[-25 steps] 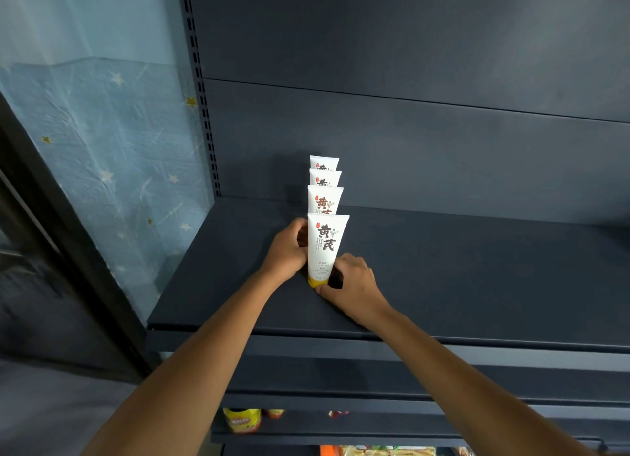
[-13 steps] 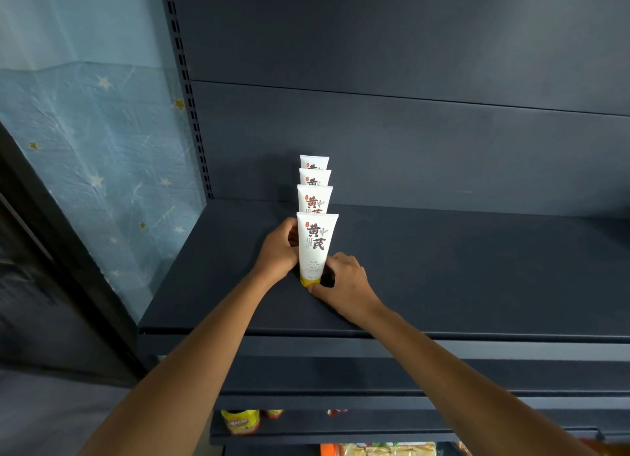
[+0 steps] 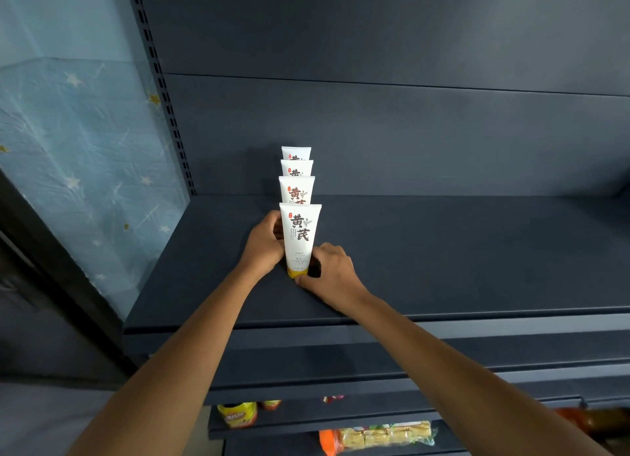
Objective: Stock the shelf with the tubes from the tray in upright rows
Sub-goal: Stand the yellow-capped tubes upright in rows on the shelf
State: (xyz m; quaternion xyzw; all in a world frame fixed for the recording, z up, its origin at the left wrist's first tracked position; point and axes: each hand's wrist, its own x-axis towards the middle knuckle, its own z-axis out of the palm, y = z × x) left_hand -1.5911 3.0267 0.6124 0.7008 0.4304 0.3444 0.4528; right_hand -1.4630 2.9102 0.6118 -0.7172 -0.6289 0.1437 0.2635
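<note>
The left hand point(image 3: 264, 247) has its grip closed round the left edge of the front tube point(image 3: 300, 237). This tube stands upright on its yellow cap point(image 3: 297, 272) on the dark shelf point(image 3: 460, 251). It is foremost of four tubes point(image 3: 296, 191) in single file toward the back panel point(image 3: 409, 131). The right hand point(image 3: 332, 271) has its grip pinching that cap.

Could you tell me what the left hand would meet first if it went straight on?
The left hand grips the front tube; beyond it, probably the next tube, though depth is unclear.
</note>
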